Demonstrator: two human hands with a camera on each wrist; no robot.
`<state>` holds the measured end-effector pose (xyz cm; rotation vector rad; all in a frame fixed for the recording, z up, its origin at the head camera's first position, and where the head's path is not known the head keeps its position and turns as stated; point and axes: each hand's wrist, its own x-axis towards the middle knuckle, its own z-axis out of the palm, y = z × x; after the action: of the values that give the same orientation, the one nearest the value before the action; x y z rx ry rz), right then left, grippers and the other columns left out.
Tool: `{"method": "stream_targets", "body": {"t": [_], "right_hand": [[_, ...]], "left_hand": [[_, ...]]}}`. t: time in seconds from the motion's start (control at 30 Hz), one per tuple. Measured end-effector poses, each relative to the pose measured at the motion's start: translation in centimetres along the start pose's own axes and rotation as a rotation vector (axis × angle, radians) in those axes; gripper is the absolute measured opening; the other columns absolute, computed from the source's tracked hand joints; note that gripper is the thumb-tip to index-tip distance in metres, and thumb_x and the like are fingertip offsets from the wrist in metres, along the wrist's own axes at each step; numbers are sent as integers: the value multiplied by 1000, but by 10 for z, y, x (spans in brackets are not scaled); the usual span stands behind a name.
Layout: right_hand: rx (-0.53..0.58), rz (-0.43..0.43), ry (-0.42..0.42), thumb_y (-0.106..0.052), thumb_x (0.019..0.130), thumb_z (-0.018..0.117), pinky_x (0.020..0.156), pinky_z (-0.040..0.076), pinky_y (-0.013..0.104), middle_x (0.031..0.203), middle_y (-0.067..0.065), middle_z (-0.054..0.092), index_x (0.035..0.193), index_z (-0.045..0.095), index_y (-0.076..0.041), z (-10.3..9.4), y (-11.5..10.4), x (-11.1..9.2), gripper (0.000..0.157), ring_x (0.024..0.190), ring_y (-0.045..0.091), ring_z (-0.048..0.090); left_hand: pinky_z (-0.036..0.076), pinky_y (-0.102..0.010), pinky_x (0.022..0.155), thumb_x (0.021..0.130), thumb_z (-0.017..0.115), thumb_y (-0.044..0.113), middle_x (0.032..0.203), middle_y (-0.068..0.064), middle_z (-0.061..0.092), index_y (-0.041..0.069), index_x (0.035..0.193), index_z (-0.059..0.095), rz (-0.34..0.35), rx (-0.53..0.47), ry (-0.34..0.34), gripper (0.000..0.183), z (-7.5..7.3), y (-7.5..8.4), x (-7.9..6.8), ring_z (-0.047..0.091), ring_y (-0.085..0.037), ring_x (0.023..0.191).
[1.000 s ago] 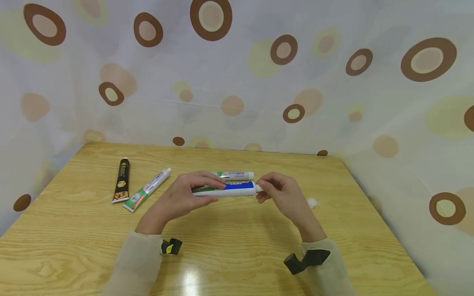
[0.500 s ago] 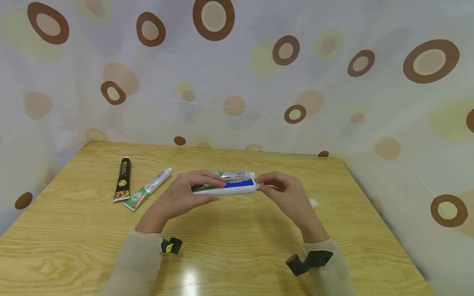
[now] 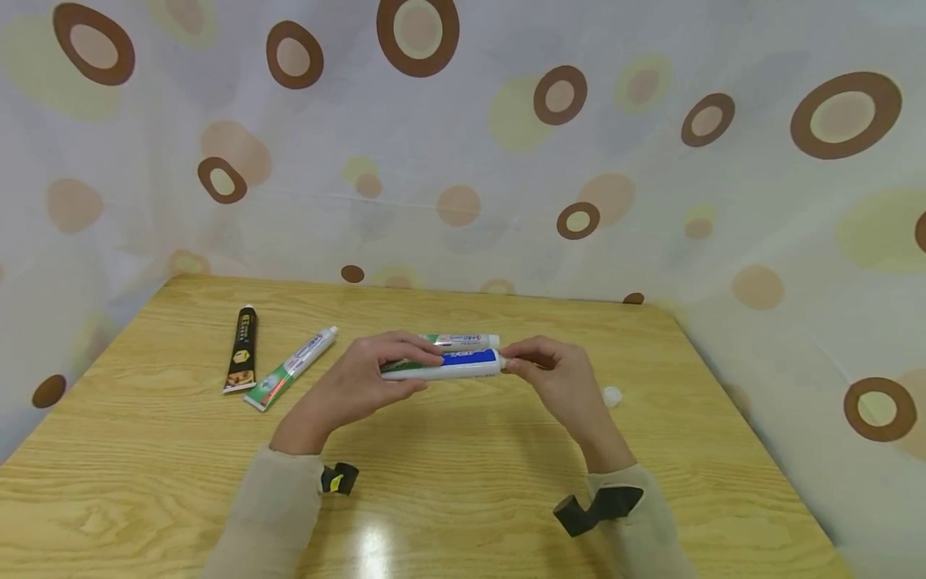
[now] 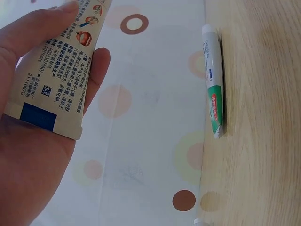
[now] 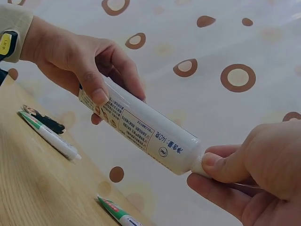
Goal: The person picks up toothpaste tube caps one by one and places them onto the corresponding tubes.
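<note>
A white toothpaste tube with a blue and green front (image 3: 470, 366) is held level above the table. My left hand (image 3: 362, 378) grips its flat tail end, thumb on the near side and fingers across the far side. At the other end, my right hand (image 3: 564, 386) pinches the small white tip between thumb and index finger. The right wrist view shows the tube's printed back (image 5: 150, 129) and a little of the white tip (image 5: 197, 167); the fingertips hide the rest. Seen from the left wrist, the tail with its dark blue square (image 4: 38, 117) lies against the palm.
A green-and-white toothpaste tube (image 3: 470, 341) lies just behind the held one. Farther left lie another green-and-white tube (image 3: 292, 368) and a black tube (image 3: 241, 350). A small round white piece (image 3: 612, 396) rests right of my right hand. Patterned cloth (image 3: 463, 161) hangs behind the wooden table (image 3: 434, 498).
My right fingers have shifted slightly on the tube's tip, the index finger now lying closer along it. The left hand keeps its grip, and the tube has barely moved.
</note>
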<state>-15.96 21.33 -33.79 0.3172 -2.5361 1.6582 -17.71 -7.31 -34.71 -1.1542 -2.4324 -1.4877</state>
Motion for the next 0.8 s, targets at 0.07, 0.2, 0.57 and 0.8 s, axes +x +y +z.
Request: {"method": "stream_targets", "body": {"t": [0.07,0.2,0.57,0.8], "right_hand": [[12,25,0,-4,94,66,81,57,25,108,15,72,104,75,-4,1,2,1,14,92,16,69],[19,52,-7,-5,95,65,82,57,24,109,16,71,105,75,-3,2,6,3,14,93,17,69],[73,99,-32,-11,95,66,88,56,25,113,14,70,109,73,-3,2,21,9,18,98,18,68],[124,113,-44,-14,96,66,92,55,29,114,13,70,110,72,-2,-4,30,13,20,97,18,71]], "left_hand": [[56,-30,87,85,77,5,126,-1,67,19,115,75,7,15,-4,33,0,-1,0,63,-24,118],[56,-30,86,85,77,6,127,-1,67,19,115,75,-7,26,-9,33,1,-3,1,64,-24,118],[55,-28,82,86,77,15,125,2,69,24,116,75,-75,-13,-15,32,5,-14,5,66,-18,111],[57,-29,75,89,75,27,122,5,70,31,115,74,-180,-101,4,26,4,-16,4,67,-16,97]]}}
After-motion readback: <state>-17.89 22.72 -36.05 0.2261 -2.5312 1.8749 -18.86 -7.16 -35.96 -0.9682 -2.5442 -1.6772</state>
